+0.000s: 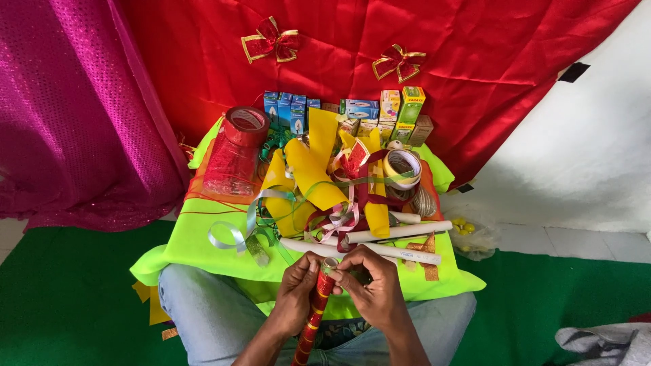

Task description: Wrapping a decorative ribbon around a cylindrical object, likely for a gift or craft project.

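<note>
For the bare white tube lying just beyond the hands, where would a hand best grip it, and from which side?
Probably mid-length, from above: the white tube lies flat and nearly crosswise on the green cloth. Its left end sits among ribbons, so the freer right half suits the right hand.

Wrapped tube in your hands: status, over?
Left hand grips red-and-gold wrapped tube mid-shaft. Right hand pinches its top end. White tubes and ribbons lie just beyond, not touching.

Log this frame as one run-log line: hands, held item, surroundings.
left hand: grips red-and-gold wrapped tube | right hand: fingers at tube's top end | ahead: white tubes, ribbons, tape roll on lime cloth
</note>
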